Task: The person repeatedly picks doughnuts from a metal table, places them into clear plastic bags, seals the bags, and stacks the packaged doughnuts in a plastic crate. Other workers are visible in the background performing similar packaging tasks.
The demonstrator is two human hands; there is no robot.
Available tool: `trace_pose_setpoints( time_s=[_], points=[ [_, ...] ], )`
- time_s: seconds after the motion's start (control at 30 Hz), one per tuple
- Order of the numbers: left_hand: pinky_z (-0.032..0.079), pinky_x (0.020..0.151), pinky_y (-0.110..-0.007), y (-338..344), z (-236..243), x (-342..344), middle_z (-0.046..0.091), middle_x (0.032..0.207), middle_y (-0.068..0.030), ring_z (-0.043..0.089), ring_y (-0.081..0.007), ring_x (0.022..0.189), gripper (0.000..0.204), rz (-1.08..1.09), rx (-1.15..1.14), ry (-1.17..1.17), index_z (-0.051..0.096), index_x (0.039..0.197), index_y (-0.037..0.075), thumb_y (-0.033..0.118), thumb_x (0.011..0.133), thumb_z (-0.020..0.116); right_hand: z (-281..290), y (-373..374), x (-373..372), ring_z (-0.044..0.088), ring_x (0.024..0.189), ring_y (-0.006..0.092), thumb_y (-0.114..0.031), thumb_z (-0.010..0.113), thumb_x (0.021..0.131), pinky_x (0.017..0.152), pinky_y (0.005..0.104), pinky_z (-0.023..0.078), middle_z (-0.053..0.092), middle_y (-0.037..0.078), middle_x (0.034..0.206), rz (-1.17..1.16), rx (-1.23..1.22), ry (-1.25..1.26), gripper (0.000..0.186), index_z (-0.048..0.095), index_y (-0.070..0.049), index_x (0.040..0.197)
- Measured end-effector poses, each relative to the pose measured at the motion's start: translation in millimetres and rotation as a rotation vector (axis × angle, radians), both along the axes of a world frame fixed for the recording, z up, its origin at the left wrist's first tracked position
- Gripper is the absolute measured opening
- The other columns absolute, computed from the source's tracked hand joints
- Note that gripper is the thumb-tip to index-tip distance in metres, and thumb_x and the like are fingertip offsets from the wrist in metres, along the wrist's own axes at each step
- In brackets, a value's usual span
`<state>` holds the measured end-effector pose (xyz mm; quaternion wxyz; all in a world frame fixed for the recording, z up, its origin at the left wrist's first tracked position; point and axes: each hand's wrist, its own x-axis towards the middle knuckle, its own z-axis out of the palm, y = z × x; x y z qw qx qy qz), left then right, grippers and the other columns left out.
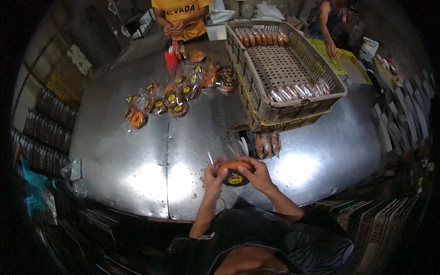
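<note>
A brown ring-shaped doughnut [234, 165] is held close in front of me, at the table's near edge. A clear plastic bag with a dark print and a yellow oval label [235, 179] hangs just below it; whether the doughnut is inside cannot be made out. My left hand [213, 178] grips the left side, thumb on the front. On the other side my right hand [259, 176] is closed with its thumb on the doughnut. Just beyond stand several wrapped doughnuts [267, 145] in a row, beside a dark object with a white curved part [244, 145].
Stacked plastic crates [284, 104] at the right back hold rows of wrapped doughnuts [300, 90]. More bagged doughnuts [172, 98] lie scattered across the metal table [114, 151]. Opposite stands a person in a yellow shirt [181, 18]; another person's arm [324, 27] reaches in at far right.
</note>
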<state>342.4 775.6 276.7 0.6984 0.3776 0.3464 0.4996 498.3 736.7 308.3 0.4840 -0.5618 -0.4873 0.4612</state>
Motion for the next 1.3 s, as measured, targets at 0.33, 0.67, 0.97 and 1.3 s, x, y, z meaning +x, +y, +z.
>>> trace_pose_setpoints(
  time_s=[0.33,0.67,0.97,1.3],
  points=[
    [0.044,0.071,-0.027,-54.0,49.3,0.7,0.057,0.088,-0.0078,0.054,-0.0155,0.080,0.025,-0.116,0.542,0.405,0.056,0.086,0.000,0.011,0.068,0.071,6.4,-63.2,-6.7,0.054,0.084,0.0127,-0.023,0.043,0.090,0.078,0.0250,0.041,0.057,0.009,0.090,-0.099,0.264,0.438,0.028,0.055,-0.001,0.076],
    [0.041,0.069,-0.025,-63.2,68.2,-6.8,0.057,0.082,-0.0083,0.054,-0.0159,0.079,0.017,-0.231,0.529,0.267,0.060,0.079,0.002,0.005,0.066,0.070,16.5,-65.4,4.7,0.049,0.083,0.0145,-0.027,0.056,0.080,0.073,0.0275,0.040,0.052,0.006,0.084,0.236,0.321,0.343,0.033,0.055,0.000,0.099],
    [0.048,0.062,-0.027,-76.2,56.3,-1.6,0.060,0.074,-0.0120,0.059,-0.0178,0.065,0.036,0.026,0.451,0.160,0.058,0.086,-0.009,0.026,0.085,0.049,46.4,-75.5,-7.8,0.044,0.071,0.0094,-0.017,0.055,0.083,0.066,0.0249,0.037,0.047,0.001,0.073,0.023,0.282,0.223,0.019,0.060,0.002,0.084],
    [0.043,0.062,-0.020,-54.3,54.8,2.9,0.056,0.084,-0.0050,0.054,-0.0087,0.073,0.015,-0.305,0.334,0.225,0.054,0.092,-0.002,0.009,0.081,0.057,38.3,-64.4,-9.7,0.051,0.078,0.0113,-0.014,0.054,0.084,0.072,0.0252,0.042,0.052,0.003,0.082,-0.085,0.243,0.243,0.016,0.053,0.001,0.090]
  ],
)
